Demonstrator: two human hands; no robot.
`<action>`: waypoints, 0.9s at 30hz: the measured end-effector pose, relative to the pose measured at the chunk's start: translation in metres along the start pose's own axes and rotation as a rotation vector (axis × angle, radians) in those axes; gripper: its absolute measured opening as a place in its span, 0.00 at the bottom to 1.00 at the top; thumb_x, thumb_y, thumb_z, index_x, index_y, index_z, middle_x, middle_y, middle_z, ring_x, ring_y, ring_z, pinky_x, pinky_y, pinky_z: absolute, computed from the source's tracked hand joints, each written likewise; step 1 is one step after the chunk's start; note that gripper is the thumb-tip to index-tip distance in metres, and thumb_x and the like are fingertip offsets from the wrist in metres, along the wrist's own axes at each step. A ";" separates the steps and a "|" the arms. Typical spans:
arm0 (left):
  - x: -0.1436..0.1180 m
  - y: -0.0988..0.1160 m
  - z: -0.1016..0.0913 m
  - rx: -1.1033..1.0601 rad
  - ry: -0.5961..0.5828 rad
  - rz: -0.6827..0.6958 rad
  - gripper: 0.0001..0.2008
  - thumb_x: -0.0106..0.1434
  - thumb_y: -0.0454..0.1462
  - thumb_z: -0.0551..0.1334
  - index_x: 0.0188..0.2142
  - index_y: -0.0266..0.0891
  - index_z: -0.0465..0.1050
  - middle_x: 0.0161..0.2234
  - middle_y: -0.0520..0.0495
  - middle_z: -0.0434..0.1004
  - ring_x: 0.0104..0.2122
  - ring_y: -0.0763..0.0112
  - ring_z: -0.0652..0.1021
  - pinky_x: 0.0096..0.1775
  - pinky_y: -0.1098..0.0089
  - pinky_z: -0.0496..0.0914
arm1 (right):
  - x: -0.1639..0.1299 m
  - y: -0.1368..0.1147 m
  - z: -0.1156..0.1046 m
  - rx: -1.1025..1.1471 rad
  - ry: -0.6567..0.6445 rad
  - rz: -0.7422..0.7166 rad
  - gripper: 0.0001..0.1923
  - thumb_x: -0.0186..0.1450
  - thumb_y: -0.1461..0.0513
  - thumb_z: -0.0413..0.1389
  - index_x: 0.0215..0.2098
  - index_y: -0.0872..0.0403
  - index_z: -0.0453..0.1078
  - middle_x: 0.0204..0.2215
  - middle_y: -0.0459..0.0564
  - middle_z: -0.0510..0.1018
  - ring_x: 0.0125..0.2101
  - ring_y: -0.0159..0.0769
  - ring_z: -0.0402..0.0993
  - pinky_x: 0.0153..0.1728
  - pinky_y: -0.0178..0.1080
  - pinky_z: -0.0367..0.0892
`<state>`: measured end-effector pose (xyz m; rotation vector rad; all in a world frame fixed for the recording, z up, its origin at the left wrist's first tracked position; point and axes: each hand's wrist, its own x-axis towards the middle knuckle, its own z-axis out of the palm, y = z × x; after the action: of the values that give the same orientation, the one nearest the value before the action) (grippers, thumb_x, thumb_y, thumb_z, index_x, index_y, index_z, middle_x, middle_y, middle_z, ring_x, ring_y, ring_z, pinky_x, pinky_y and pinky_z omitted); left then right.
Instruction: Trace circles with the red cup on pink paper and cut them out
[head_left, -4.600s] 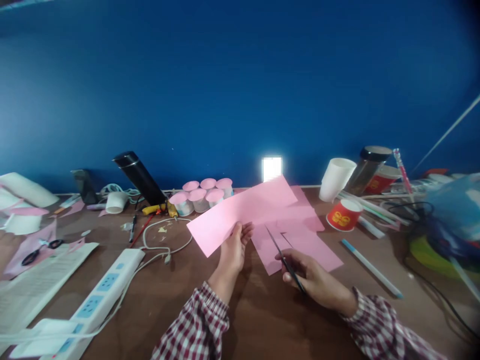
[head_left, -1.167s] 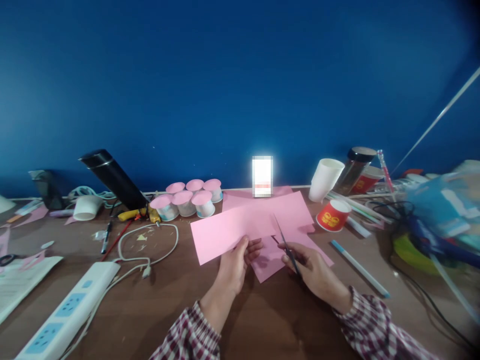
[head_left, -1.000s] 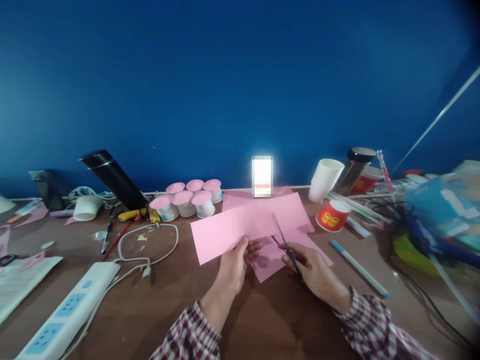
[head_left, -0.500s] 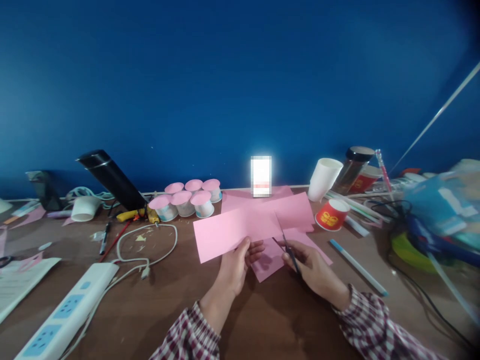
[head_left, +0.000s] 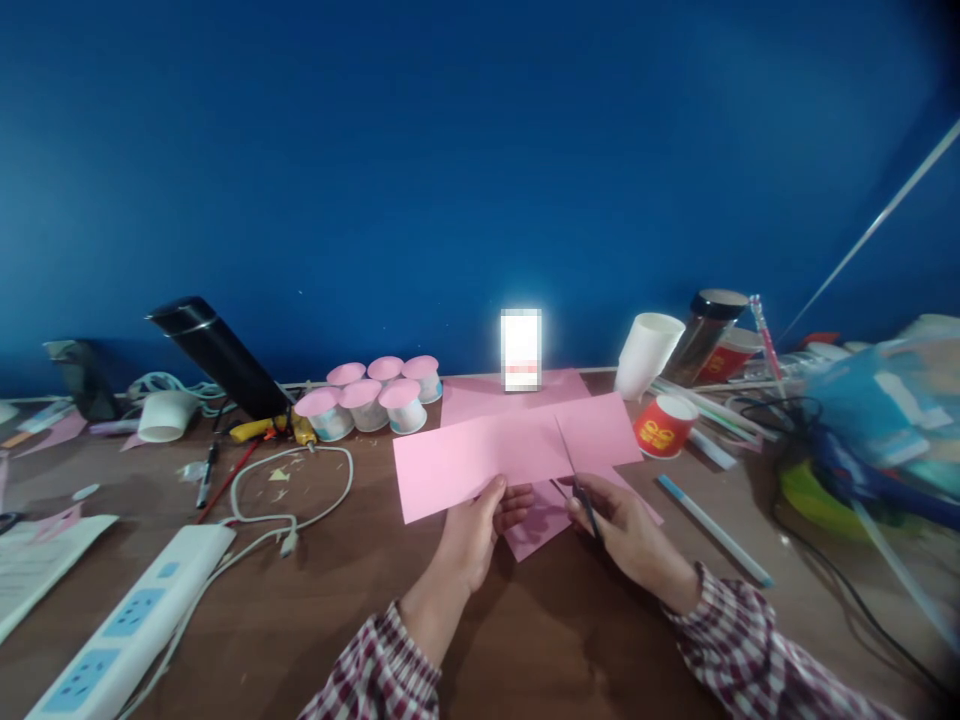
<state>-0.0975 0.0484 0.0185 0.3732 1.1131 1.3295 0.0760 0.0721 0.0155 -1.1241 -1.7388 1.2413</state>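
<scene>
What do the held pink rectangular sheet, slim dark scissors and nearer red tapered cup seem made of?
Pink rectangular sheet: matte paper or thin card, judging by even colour, thin edges.
Slim dark scissors: probably dull metal, given the narrow, straight blade; the rest partly hidden.
Red tapered cup: likely smooth paper, with yellow print and pale rim.

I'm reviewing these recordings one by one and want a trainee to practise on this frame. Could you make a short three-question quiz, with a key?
1. Multiple choice: What is in the person's right hand?
A) a red cup
B) scissors
C) a blue-capped marker

2. True or false: The left hand is holding the white power strip.

3. Count: How many pink-topped containers are grouped near the blue wall?

Key:
1. B
2. False; it holds a strip of pink paper.
3. Six
</scene>
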 end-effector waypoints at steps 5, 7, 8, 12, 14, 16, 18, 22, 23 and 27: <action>0.001 -0.001 -0.001 -0.001 -0.008 -0.007 0.08 0.61 0.31 0.57 0.29 0.27 0.72 0.31 0.34 0.79 0.28 0.70 0.79 0.28 0.75 0.72 | -0.001 0.006 0.000 0.007 0.002 0.008 0.15 0.60 0.54 0.55 0.39 0.56 0.70 0.23 0.45 0.69 0.24 0.31 0.64 0.24 0.33 0.61; 0.001 -0.001 -0.002 0.001 -0.013 -0.006 0.08 0.61 0.31 0.58 0.29 0.27 0.73 0.31 0.35 0.79 0.28 0.69 0.79 0.29 0.75 0.72 | -0.001 0.005 -0.001 0.009 0.000 0.017 0.13 0.60 0.54 0.56 0.37 0.55 0.70 0.21 0.42 0.66 0.21 0.29 0.61 0.21 0.32 0.59; 0.002 -0.001 -0.002 0.003 -0.012 -0.005 0.08 0.60 0.32 0.58 0.29 0.27 0.73 0.30 0.35 0.79 0.28 0.68 0.79 0.29 0.74 0.73 | -0.002 0.004 -0.001 0.010 0.002 0.023 0.13 0.60 0.54 0.56 0.35 0.55 0.70 0.19 0.42 0.65 0.20 0.29 0.60 0.20 0.31 0.57; 0.001 -0.001 -0.002 0.008 0.005 -0.004 0.07 0.60 0.32 0.58 0.29 0.28 0.72 0.30 0.35 0.79 0.28 0.68 0.79 0.28 0.73 0.73 | -0.002 0.000 -0.001 0.013 0.007 0.043 0.14 0.59 0.53 0.56 0.34 0.56 0.70 0.18 0.41 0.64 0.19 0.28 0.59 0.19 0.31 0.57; 0.002 -0.001 -0.001 0.010 0.009 -0.005 0.07 0.60 0.31 0.58 0.30 0.28 0.72 0.30 0.35 0.79 0.28 0.68 0.79 0.28 0.73 0.73 | -0.001 0.001 -0.001 0.024 0.004 0.041 0.15 0.59 0.53 0.56 0.35 0.56 0.70 0.19 0.42 0.64 0.20 0.28 0.59 0.20 0.31 0.57; 0.002 -0.002 -0.001 0.009 0.008 -0.007 0.06 0.60 0.31 0.58 0.30 0.28 0.72 0.31 0.34 0.79 0.28 0.67 0.79 0.28 0.73 0.73 | -0.001 0.003 0.000 0.039 0.005 0.029 0.15 0.59 0.53 0.56 0.36 0.57 0.70 0.20 0.43 0.65 0.21 0.29 0.60 0.21 0.32 0.59; 0.002 -0.002 -0.001 0.007 0.003 -0.005 0.06 0.60 0.31 0.58 0.30 0.28 0.71 0.31 0.35 0.79 0.28 0.68 0.79 0.28 0.74 0.73 | -0.001 0.004 0.000 0.047 0.002 0.013 0.14 0.59 0.54 0.57 0.37 0.56 0.70 0.22 0.44 0.67 0.23 0.30 0.61 0.24 0.32 0.60; 0.002 -0.003 -0.001 0.008 -0.011 -0.014 0.07 0.61 0.31 0.57 0.29 0.29 0.71 0.30 0.36 0.79 0.27 0.69 0.79 0.28 0.75 0.73 | 0.000 0.005 -0.001 0.046 0.002 0.021 0.15 0.59 0.54 0.57 0.40 0.56 0.70 0.24 0.45 0.70 0.24 0.32 0.64 0.25 0.33 0.62; 0.002 -0.003 -0.001 0.008 -0.011 -0.018 0.07 0.61 0.31 0.57 0.29 0.29 0.71 0.30 0.37 0.79 0.27 0.70 0.79 0.28 0.75 0.73 | 0.000 0.005 -0.002 0.051 0.004 0.029 0.16 0.59 0.54 0.57 0.40 0.57 0.70 0.24 0.45 0.70 0.24 0.32 0.64 0.25 0.33 0.62; 0.000 -0.003 -0.001 0.020 -0.024 -0.035 0.07 0.61 0.31 0.57 0.29 0.29 0.72 0.29 0.37 0.79 0.27 0.70 0.79 0.27 0.76 0.72 | 0.001 0.005 -0.002 0.062 0.032 0.040 0.17 0.58 0.54 0.58 0.40 0.57 0.70 0.23 0.45 0.70 0.24 0.31 0.64 0.23 0.32 0.61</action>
<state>-0.0963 0.0474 0.0152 0.3820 1.1087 1.2811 0.0791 0.0743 0.0110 -1.1415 -1.6501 1.2861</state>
